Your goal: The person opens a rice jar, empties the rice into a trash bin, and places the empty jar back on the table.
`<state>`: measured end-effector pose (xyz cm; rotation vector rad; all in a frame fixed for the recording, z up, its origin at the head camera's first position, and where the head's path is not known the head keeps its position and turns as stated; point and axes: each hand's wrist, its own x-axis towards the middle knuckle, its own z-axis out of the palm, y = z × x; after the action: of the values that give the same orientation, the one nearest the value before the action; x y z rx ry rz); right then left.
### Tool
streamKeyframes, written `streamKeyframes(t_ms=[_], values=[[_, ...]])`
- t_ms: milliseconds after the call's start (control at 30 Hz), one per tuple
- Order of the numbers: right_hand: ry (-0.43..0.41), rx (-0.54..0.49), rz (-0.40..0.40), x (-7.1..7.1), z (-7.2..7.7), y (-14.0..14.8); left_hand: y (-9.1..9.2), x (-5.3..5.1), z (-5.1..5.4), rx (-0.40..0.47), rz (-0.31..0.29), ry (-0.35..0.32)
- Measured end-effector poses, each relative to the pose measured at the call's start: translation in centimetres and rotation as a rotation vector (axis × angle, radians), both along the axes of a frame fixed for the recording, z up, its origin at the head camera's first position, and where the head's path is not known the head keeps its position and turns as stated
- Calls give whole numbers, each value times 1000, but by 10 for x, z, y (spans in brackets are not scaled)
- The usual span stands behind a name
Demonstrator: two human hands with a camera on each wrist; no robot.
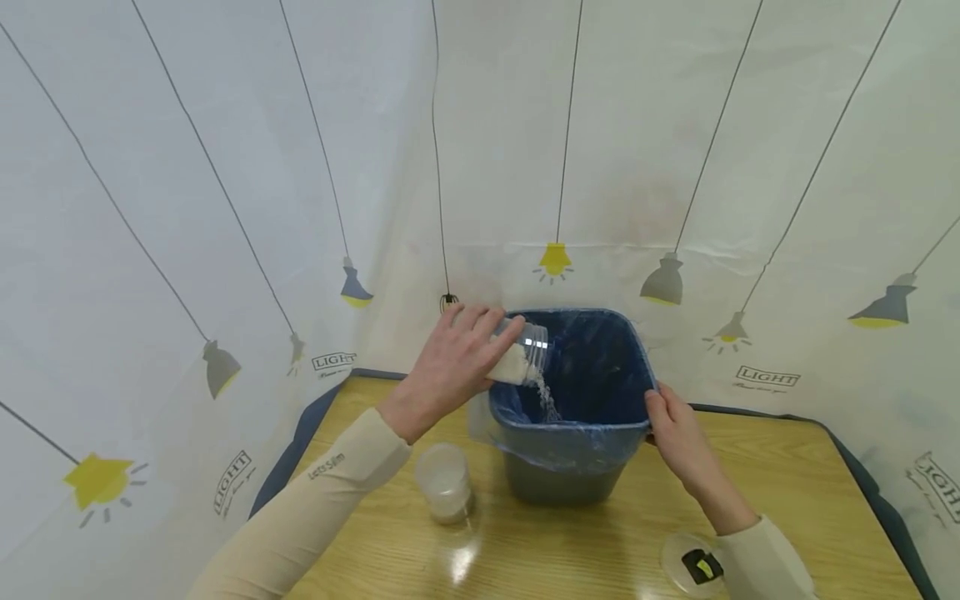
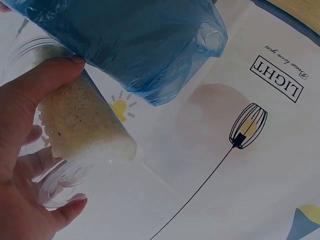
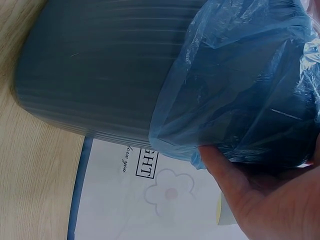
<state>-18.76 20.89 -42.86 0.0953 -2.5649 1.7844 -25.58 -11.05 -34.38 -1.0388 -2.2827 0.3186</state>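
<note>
**Cream left sleeve (image 1: 322, 500) foremost; clear jar (image 1: 534, 340) tipped at a lined waste bin (image 1: 562, 483)**

Left hand (image 1: 457, 354) grips the jar on its side, mouth at the near left of the bin's opening. Head view alone shows white grains (image 1: 548, 402) spilling from the mouth into the bin. Left wrist view instead gives the hold: thumb along one side, fingers round the other, rice-like grains lying thick inside. Bin's interior is out of sight from there; only the blue plastic liner (image 1: 592, 442) shows, hanging beside the jar.

Right hand (image 1: 686, 437) holds the bin's rim on the right side. Right wrist view adds the thumb pressing on the liner, the bin's ribbed grey wall and a flower print (image 3: 170, 192); remaining fingers partly hidden.

Bin stands upright on the wood-grain tabletop (image 1: 360, 567). Near its left side: a second clear container (image 1: 442, 483), contents hard to tell. Right of the bin, nearer the camera: a pale round disc (image 1: 678, 575) with a small black-and-yellow item (image 1: 703, 567) on it, partly covered by the right sleeve (image 1: 765, 562).

Behind, a white backdrop (image 1: 495, 125) printed with hanging lamps. Left hand blocks most of one wire-cage lamp (image 2: 248, 126) from the head camera; left wrist view shows that lamp whole.
</note>
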Motion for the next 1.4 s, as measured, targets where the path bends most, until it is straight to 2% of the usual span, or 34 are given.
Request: streamKeyframes(t_ms=[200, 600, 1067, 1400], values=[[9, 11, -8, 0, 0, 1, 1, -1, 0, 2, 10, 21], [-11, 11, 9, -2, -4, 3, 0, -3, -1, 10, 24, 9], [7, 23, -4, 0, -1, 0, 0, -1, 0, -2, 37, 58], [-7, 24, -3, 0, -3, 1, 1, -1, 0, -9, 45, 51]])
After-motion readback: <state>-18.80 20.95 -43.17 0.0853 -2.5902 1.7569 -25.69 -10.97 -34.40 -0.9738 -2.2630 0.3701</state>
